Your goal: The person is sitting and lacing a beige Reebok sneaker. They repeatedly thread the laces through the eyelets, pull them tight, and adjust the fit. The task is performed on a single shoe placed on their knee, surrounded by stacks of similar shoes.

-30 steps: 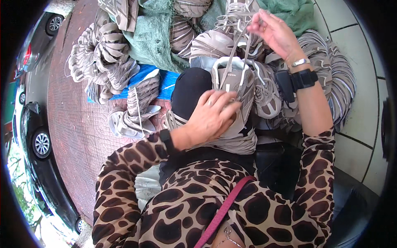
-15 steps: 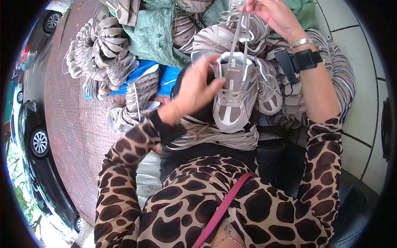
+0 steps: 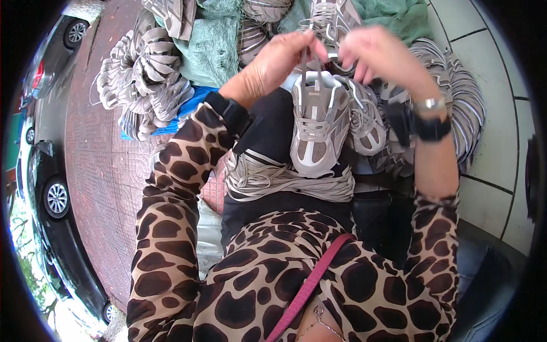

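Observation:
A beige and grey sneaker (image 3: 320, 137), partly laced, rests on my lap with its toe toward me. My left hand (image 3: 283, 55) is above the shoe's collar, thumb and forefinger pinched on a shoelace (image 3: 303, 74) that rises from the upper eyelets. To the right of it, my right hand (image 3: 383, 56) is smeared by motion, its fingers curled; whether it holds a lace end cannot be made out. A second sneaker (image 3: 364, 125) of the same kind leans beside the first. Across my thighs lies a thick bundle of loose beige laces (image 3: 290, 181).
Fanned stacks of grey-beige shoe uppers (image 3: 149, 71) lie at the far left on a blue sheet (image 3: 203, 94). More stacks (image 3: 464, 108) stand at the right. Green woven sacks (image 3: 213, 48) are behind. Parked cars (image 3: 54, 222) line the left side of the brick-red pavement (image 3: 114, 188).
My left hand has risen from beside the shoe to the lace and pinched it. My right hand has come down and is now blurred. The pulled-up laces have dropped lower.

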{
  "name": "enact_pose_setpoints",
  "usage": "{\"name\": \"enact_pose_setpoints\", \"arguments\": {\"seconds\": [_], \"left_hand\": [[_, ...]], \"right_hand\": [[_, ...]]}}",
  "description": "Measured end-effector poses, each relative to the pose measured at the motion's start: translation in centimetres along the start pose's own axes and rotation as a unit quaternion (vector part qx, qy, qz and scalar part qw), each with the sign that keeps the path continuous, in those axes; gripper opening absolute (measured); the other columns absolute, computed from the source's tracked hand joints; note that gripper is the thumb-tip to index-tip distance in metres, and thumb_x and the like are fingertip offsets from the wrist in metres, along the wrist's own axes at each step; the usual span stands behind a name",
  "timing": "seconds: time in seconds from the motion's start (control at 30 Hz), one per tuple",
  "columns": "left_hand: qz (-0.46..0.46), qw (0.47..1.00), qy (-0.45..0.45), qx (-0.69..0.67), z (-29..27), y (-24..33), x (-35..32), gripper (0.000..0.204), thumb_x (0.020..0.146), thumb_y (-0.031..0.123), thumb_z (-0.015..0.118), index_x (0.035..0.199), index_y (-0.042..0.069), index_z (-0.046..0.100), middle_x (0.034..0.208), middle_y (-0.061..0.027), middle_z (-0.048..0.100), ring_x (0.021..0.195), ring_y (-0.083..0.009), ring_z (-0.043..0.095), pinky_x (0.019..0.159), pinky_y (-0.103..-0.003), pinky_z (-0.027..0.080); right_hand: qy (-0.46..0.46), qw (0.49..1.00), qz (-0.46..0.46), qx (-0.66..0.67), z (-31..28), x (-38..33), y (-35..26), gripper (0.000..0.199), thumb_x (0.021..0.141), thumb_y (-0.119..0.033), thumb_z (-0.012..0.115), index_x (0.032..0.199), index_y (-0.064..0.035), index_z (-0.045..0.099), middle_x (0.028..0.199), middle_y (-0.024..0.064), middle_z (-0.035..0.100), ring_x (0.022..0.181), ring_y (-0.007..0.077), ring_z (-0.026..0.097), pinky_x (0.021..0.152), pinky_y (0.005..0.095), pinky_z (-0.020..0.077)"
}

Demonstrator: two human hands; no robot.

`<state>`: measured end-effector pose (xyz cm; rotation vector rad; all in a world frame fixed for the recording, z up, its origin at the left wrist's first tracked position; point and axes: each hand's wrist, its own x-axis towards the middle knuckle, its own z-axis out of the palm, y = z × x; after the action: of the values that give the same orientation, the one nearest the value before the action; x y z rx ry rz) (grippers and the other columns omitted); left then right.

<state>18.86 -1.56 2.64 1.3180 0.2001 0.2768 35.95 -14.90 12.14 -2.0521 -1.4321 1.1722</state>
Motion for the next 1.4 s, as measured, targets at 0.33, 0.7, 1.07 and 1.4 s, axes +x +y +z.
{"name": "enact_pose_setpoints", "arguments": {"seconds": [0.33,0.7,1.07,1.4], "left_hand": [[0.084,0.995,0.062,0.005,1.8,7.0,1.0,0.024,0.099,0.027,0.059,0.1,0.004,0.066,0.08,0.0019,0.057,0.068,-0.009,0.05,0.065,-0.024,0.045],[-0.089,0.769,0.577,-0.259,-28.8,3.5,-22.3,0.061,0.105,0.053,0.029,0.121,0.001,0.056,0.057,0.0063,0.02,0.049,-0.0089,0.018,0.046,-0.027,0.017],[-0.147,0.804,0.561,-0.136,-27.2,-2.9,-31.0,0.013,0.099,0.015,0.054,0.107,0.007,0.06,0.067,0.0049,0.051,0.049,-0.0044,0.033,0.045,-0.019,0.028],[0.007,0.925,0.174,0.338,-1.0,-6.3,-10.8,0.018,0.095,0.016,0.059,0.11,0.008,0.064,0.088,-0.0072,0.073,0.056,-0.0147,0.059,0.052,-0.029,0.045]], "right_hand": [[0.087,0.79,-0.342,0.502,5.8,-3.6,4.2,0.022,0.103,-0.015,0.045,0.089,-0.0021,0.057,0.076,0.0039,0.054,0.073,0.0146,0.054,0.08,0.0327,0.0476],[0.302,0.537,-0.282,0.735,-14.1,-28.6,28.0,0.009,0.096,-0.002,0.041,0.087,-0.0026,0.044,0.072,0.0044,0.038,0.066,0.0157,0.041,0.065,0.0326,0.0331],[0.487,0.791,0.016,0.369,-1.2,-20.6,16.7,0.033,0.097,-0.012,0.059,0.126,0.0043,0.059,0.1,0.0014,0.064,0.073,0.0024,0.048,0.066,0.0198,0.04],[0.266,0.945,-0.027,0.188,13.2,-7.5,7.0,0.013,0.093,-0.01,0.064,0.099,-0.0009,0.071,0.082,0.0007,0.068,0.071,0.0055,0.056,0.065,0.0218,0.0447]]}}
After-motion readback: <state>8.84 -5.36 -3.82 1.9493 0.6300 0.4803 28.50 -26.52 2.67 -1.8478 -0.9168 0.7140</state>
